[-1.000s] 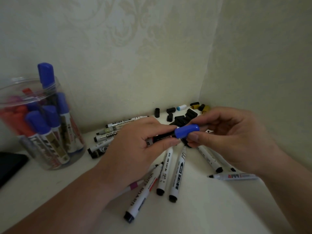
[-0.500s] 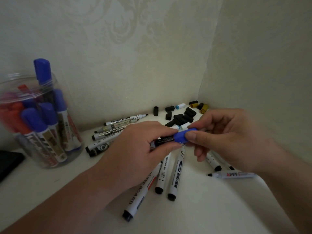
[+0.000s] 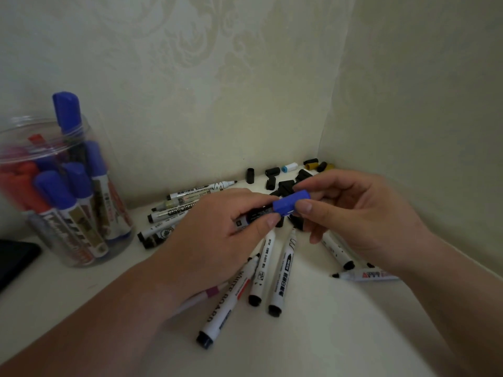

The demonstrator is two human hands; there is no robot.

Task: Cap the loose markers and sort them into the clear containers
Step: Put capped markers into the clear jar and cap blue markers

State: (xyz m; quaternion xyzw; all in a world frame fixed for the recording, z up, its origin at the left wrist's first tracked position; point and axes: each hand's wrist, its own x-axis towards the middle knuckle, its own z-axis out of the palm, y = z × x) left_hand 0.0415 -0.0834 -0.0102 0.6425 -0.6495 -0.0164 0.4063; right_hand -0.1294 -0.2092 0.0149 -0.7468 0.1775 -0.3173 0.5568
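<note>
Blue cap (image 3: 291, 204) lifted slightly, pinched by right hand (image 3: 362, 213), seated on marker (image 3: 257, 214) gripped in left hand (image 3: 212, 235)

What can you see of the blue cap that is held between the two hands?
The blue cap is a short tube of matte plastic. It lies nearly level above the table, on the end of a dark marker. The right hand pinches it between thumb and fingers; the left hand grips the marker. Whether it is fully pushed on cannot be told.
</note>
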